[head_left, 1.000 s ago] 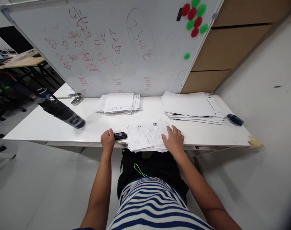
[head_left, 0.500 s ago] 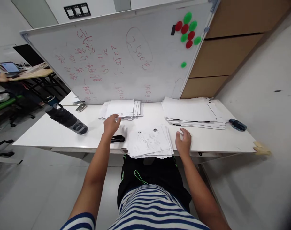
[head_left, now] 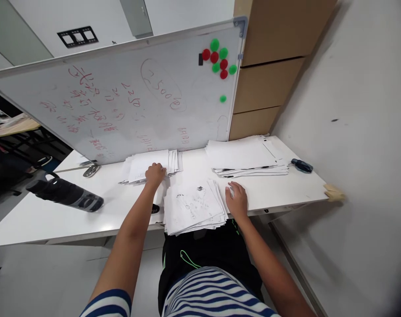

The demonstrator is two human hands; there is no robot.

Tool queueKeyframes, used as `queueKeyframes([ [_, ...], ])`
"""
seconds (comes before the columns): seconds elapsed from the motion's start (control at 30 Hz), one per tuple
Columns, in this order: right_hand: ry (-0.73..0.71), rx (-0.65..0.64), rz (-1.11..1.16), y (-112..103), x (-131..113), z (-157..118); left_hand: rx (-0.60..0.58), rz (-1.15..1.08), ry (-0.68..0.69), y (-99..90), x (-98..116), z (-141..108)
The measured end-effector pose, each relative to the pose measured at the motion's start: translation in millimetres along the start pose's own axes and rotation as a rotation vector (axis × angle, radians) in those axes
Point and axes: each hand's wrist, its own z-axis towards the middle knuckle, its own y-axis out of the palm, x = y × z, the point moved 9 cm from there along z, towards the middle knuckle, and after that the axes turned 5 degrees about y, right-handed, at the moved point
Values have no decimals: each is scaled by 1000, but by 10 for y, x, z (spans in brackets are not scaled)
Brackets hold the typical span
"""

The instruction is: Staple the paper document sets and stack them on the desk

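L hand [head_left: 156,174] moved fwd. since the earlier frame: it hung just short of the rear L stack [head_left: 144,165], now it is at the stack's front R corner. Fingers drawn in narrow; whether a sheet is pinched between them, can't tell.

Handling, in my judgement: take the corner betw. thumb & fingertips, check qty. by feel before lifting, keep the grip light so sheets don't crease, & lift level so lower sheets aren't dragged. Pile edges are uneven, so a strays risk exists. Keep L forearm high, clear of the black tool [head_left: 155,208], partly hidden behind it.

Other diffs. vs. earlier: R hand [head_left: 237,200] has come closer to the marked stack [head_left: 190,207], now just beside its R edge, fingers bent, thumb apart from them, nothing seen held. Black tool shows less than it did. View has swung, so shifts of the bottle [head_left: 68,193] & whiteboard [head_left: 130,101] are prob. camera only.

Locations: marked stack at front edge of desk [head_left: 193,163], betw. the hands; rear L stack near whiteboard foot; rear R stack [head_left: 240,154] beyond R hand, approx. aligned w/ it.
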Motion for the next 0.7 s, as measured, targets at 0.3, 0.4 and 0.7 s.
queueKeyframes([
  [0.3,9,-8,-3,6,-4,-9,-55,4,51,-22,-68,25],
  [0.4,6,-7,-6,8,-2,-8,-42,2,60,-29,-67,20],
  [0.7,-11,5,-32,22,-2,4,27,-79,-16,-106,-114,62],
])
